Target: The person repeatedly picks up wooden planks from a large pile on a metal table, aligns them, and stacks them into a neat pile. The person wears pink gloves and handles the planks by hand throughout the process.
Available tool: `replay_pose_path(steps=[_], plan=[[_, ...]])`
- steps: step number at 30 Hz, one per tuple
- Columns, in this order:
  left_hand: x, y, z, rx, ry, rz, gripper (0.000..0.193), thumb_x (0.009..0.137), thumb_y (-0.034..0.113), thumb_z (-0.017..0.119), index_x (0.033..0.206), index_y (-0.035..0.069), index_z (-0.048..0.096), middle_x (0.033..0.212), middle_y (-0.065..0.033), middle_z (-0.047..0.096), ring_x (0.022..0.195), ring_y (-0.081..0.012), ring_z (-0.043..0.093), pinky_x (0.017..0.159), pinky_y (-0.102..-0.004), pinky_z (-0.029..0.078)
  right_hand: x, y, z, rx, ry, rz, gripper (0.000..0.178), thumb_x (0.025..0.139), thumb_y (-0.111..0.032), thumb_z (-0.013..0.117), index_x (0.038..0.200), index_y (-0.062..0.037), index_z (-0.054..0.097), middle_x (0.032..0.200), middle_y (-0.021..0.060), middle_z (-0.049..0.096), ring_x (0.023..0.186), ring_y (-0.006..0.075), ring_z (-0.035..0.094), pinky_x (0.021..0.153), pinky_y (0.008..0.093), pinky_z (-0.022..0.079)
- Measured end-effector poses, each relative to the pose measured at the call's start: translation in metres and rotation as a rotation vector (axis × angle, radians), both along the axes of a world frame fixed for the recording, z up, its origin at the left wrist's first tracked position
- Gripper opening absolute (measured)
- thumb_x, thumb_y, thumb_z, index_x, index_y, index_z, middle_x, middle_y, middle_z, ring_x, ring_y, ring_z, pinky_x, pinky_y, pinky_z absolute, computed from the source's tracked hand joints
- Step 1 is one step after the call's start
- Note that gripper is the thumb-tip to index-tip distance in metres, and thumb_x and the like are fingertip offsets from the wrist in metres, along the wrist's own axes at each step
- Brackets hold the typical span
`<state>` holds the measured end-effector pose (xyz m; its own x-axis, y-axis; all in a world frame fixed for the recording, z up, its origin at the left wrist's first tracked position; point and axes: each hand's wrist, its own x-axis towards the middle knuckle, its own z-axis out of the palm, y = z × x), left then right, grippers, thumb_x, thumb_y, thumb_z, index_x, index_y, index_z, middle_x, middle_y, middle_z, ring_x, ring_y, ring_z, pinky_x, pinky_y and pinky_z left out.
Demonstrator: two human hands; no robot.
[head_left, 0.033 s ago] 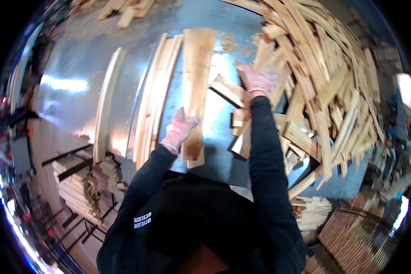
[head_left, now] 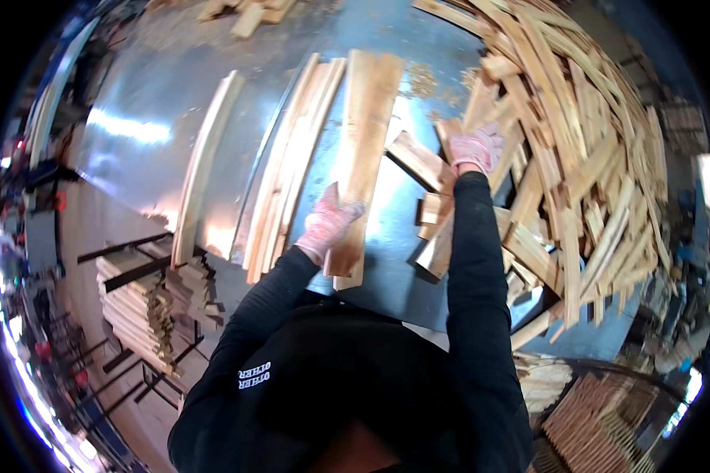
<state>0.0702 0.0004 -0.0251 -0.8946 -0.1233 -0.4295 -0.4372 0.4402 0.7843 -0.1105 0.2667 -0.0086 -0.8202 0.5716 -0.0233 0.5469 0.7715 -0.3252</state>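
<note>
A pinkish-white glove covers each hand. My left hand (head_left: pixel 329 224) holds the left edge of a wide wooden board (head_left: pixel 368 130) near its close end, with the thumb across the top; the other fingers are partly hidden. A second board (head_left: pixel 349 282) shows beneath its near end. My right hand (head_left: pixel 476 148) reaches to the left side of a heap of loose wooden strips (head_left: pixel 552 158), fingers stretched over the pieces. Whether it touches one I cannot tell. Short wood blocks (head_left: pixel 422 162) lie just left of that hand.
Several long strips (head_left: pixel 296 165) lie side by side left of the wide board, and a single strip (head_left: pixel 205 165) lies farther left on the metal table (head_left: pixel 146 158). Stacked wood (head_left: pixel 138 319) sits on a black rack at lower left. Shavings (head_left: pixel 422 79) are scattered beyond the board.
The whole view has shifted, so the table and wood appear farther right. My right hand's fingers now point more to the right over the heap. My left hand stays at the board.
</note>
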Motion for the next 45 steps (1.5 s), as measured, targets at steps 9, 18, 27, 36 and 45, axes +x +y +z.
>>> replay_pose_path(steps=[9, 18, 27, 36, 45], plan=[[0.009, -0.018, 0.027, -0.270, 0.022, -0.007, 0.087, 0.084, 0.037, 0.074, 0.150, -0.001, 0.035, 0.127, -0.0291, 0.062, 0.118, -0.0396, 0.062, 0.102, -0.0418, 0.046, 0.138, -0.032, 0.081, -0.523, -0.025, 0.052, 0.088, 0.069, -0.017, 0.072, 0.145, 0.0050, 0.033, 0.133, 0.0302, 0.049, 0.118, 0.0413, 0.055, 0.103, 0.0447, 0.045], [0.022, -0.014, 0.013, 0.186, -0.068, 0.078, 0.079, 0.085, 0.032, 0.078, 0.146, -0.002, 0.040, 0.127, -0.0238, 0.062, 0.118, -0.0337, 0.061, 0.100, -0.0382, 0.047, 0.288, -0.104, 0.097, -0.699, -0.481, 0.289, 0.093, 0.079, -0.013, 0.069, 0.158, -0.0080, 0.020, 0.161, 0.0257, 0.021, 0.142, 0.0417, 0.038, 0.111, 0.0446, 0.040], [0.021, 0.006, 0.013, 0.056, -0.106, -0.005, 0.077, 0.084, 0.029, 0.077, 0.145, -0.001, 0.039, 0.122, -0.0219, 0.064, 0.109, -0.0306, 0.064, 0.096, -0.0376, 0.049, 0.205, -0.032, 0.048, 0.147, 0.074, 0.356, 0.088, 0.080, -0.041, 0.075, 0.146, 0.0013, 0.036, 0.145, 0.0321, 0.042, 0.133, 0.0464, 0.043, 0.112, 0.0497, 0.037], [0.048, -0.009, 0.036, -0.731, -0.070, -0.131, 0.102, 0.084, 0.037, 0.072, 0.155, -0.006, 0.013, 0.137, -0.0272, 0.049, 0.122, -0.0403, 0.055, 0.101, -0.0463, 0.045, 0.224, -0.094, 0.022, -1.009, 0.143, 0.160, 0.079, 0.087, -0.020, 0.073, 0.152, 0.0022, 0.033, 0.139, 0.0272, 0.053, 0.125, 0.0347, 0.056, 0.106, 0.0377, 0.044], [0.041, -0.103, 0.065, -0.345, 0.158, -0.159, 0.068, 0.096, 0.045, 0.057, 0.144, -0.002, 0.046, 0.130, -0.0277, 0.058, 0.121, -0.0386, 0.058, 0.103, -0.0437, 0.046, 0.180, -0.167, -0.047, -0.389, -0.184, 0.561, 0.066, 0.102, -0.050, 0.043, 0.143, 0.0011, 0.047, 0.116, 0.0260, 0.065, 0.109, 0.0437, 0.062, 0.094, 0.0494, 0.049]])
